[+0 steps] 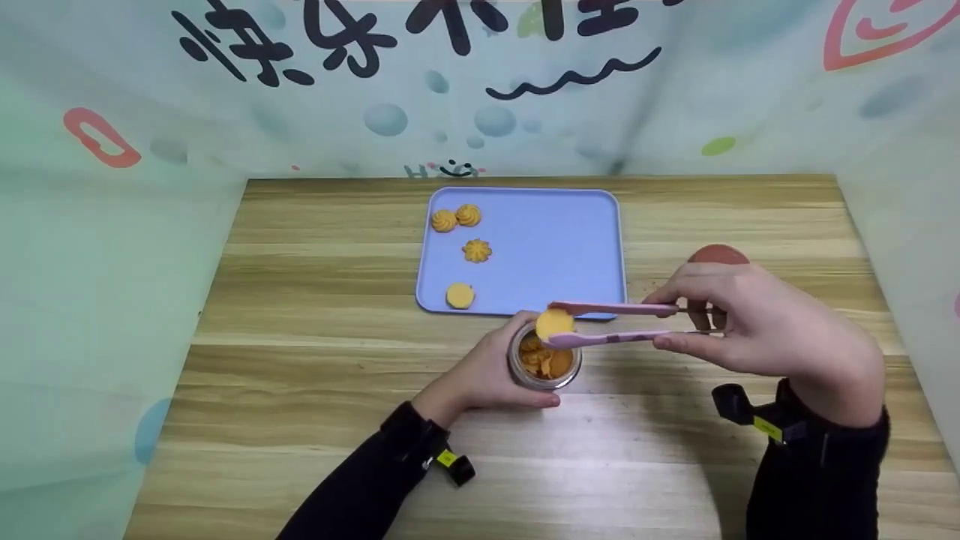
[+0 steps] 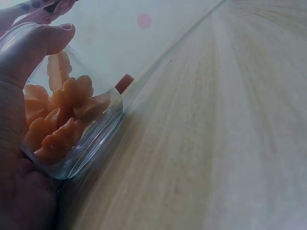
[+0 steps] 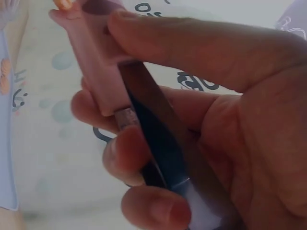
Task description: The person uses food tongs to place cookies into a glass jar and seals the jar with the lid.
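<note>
My left hand (image 1: pixel 487 371) grips a clear glass jar (image 2: pixel 103 132) from its left side. Orange-yellow flower-shaped cookies (image 2: pixel 57 129) lie in the jar, and its open mouth faces the head camera. In my right hand (image 1: pixel 765 322) is a pair of pink tongs (image 1: pixel 611 337) with metal arms (image 3: pixel 168 139), held between thumb and fingers. The tongs' tips pinch a round yellow cookie (image 1: pixel 555 322) at the far edge of the jar's mouth. Whether that cookie touches the rim, I cannot tell.
Beyond the jar lies a blue-purple tray (image 1: pixel 551 247), with several cookies (image 1: pixel 476 250) along its left side. A round reddish-brown object (image 1: pixel 718 255) sits partly hidden behind my right hand. A printed cloth (image 1: pixel 450 135) hangs at the wooden table's (image 1: pixel 300 315) far edge.
</note>
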`<action>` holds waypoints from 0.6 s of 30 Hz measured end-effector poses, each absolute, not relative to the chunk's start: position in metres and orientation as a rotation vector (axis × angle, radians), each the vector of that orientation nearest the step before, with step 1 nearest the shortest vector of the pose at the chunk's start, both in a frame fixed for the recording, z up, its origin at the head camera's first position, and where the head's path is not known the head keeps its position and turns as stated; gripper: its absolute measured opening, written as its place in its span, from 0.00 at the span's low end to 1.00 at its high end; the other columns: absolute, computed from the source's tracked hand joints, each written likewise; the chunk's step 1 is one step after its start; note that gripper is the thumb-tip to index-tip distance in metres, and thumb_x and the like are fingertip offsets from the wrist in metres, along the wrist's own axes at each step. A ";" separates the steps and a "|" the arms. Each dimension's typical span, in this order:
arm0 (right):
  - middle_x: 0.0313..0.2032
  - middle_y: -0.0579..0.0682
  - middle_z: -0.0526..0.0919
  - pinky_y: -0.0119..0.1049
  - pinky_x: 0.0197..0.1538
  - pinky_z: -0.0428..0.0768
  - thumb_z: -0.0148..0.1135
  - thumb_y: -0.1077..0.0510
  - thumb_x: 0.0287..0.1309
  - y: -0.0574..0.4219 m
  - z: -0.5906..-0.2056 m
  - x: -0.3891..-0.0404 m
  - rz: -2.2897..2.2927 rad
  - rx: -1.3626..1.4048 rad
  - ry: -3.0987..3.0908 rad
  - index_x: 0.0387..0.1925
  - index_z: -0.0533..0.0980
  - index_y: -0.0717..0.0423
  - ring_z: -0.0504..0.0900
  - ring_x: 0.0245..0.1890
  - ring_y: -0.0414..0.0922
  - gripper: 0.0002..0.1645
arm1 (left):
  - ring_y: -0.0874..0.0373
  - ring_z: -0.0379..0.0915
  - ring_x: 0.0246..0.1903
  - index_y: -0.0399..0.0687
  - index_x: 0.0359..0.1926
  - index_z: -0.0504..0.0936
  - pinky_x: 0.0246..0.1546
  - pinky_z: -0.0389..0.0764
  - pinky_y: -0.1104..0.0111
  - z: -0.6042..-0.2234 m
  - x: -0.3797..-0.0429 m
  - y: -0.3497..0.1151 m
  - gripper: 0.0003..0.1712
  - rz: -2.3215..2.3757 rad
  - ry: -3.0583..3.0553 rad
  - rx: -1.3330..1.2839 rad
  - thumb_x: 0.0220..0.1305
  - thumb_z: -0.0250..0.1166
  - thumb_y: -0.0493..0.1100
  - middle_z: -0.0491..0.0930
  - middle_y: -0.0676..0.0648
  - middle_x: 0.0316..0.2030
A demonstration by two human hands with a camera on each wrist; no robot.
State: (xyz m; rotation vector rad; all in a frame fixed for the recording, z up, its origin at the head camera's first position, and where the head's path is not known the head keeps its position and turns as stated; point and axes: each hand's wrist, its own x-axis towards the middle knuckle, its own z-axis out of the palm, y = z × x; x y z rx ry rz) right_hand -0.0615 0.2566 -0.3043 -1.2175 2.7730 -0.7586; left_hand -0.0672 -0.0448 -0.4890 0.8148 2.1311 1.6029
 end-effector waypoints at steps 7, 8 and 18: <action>0.32 0.29 0.78 0.17 0.28 0.69 0.71 0.47 0.49 0.254 -0.304 -0.056 -0.759 -1.208 2.726 0.42 0.79 0.35 0.71 0.23 0.29 0.16 | 0.65 0.73 0.53 0.68 0.61 0.61 0.59 0.74 0.68 -0.477 -0.063 -0.044 0.53 1.627 2.104 0.801 0.33 0.81 0.56 0.74 0.60 0.53; 0.33 0.29 0.78 0.17 0.28 0.69 0.71 0.47 0.49 0.253 -0.305 -0.056 -0.757 -1.212 2.722 0.42 0.79 0.36 0.71 0.24 0.29 0.15 | 0.65 0.72 0.53 0.67 0.61 0.61 0.60 0.74 0.68 -0.472 -0.062 -0.044 0.52 1.623 2.105 0.796 0.33 0.81 0.55 0.74 0.60 0.53; 0.32 0.29 0.78 0.17 0.29 0.68 0.71 0.45 0.50 0.247 -0.306 -0.056 -0.676 -1.182 2.726 0.40 0.80 0.36 0.71 0.25 0.30 0.14 | 0.65 0.71 0.55 0.69 0.62 0.61 0.61 0.72 0.66 -0.480 -0.065 -0.045 0.54 1.601 2.147 0.819 0.32 0.81 0.58 0.73 0.62 0.55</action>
